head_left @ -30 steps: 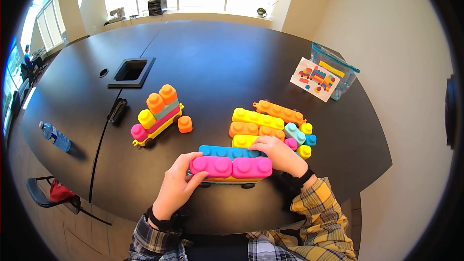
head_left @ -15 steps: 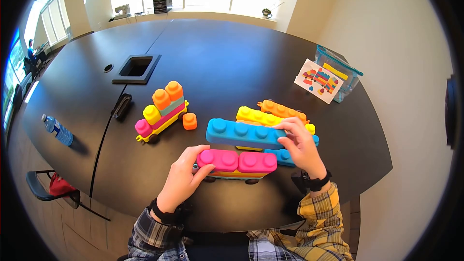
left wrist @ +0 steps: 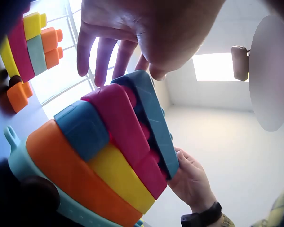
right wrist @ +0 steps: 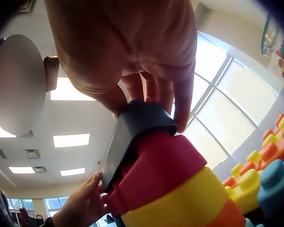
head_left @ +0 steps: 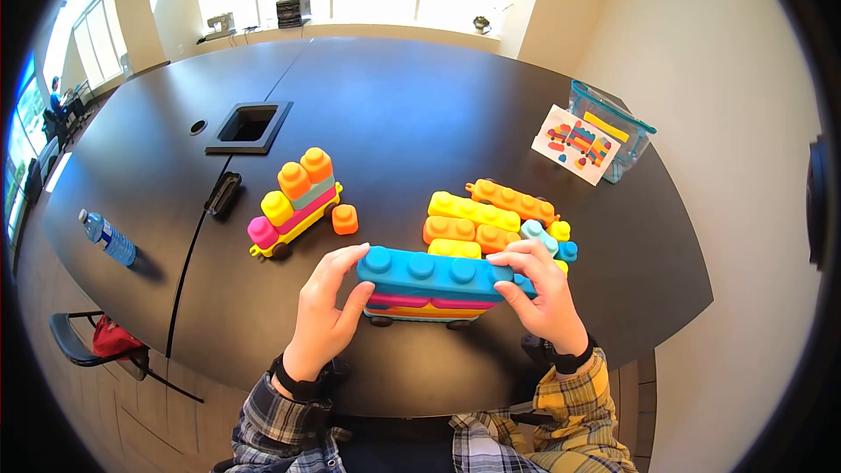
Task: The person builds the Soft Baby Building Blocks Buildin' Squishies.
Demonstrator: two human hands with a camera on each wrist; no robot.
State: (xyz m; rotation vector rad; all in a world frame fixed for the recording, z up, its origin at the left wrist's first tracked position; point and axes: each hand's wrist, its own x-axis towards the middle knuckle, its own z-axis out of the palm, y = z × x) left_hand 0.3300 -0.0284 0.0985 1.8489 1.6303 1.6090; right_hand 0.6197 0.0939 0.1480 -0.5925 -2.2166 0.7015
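Note:
A long blue block [head_left: 438,275] lies along the top of a stacked toy wagon, level with its length. My left hand [head_left: 326,305] holds the block's left end between thumb and fingers, and my right hand [head_left: 550,296] grips its right end the same way. Below it are two pink blocks [left wrist: 118,118], whose studs still show in the gap under the blue one. Farther down come a yellow block [left wrist: 120,172], a short blue block [left wrist: 83,127], an orange layer [left wrist: 75,170] and a light-blue wheeled base [left wrist: 23,161].
Left of the hands stands another wagon [head_left: 298,219] beside an orange block [head_left: 345,219]. Behind the right hand lie loose blocks, among them a long yellow one [head_left: 473,212] and an orange wheeled base [head_left: 512,200]. A picture card [head_left: 574,144] leans on a clear bag [head_left: 626,158]; a bottle [head_left: 109,238] stands left.
My right hand has picked the long blue block up from the table behind the wagon and brought it over the pink blocks. My left hand has moved from the pink block to the blue block's end.

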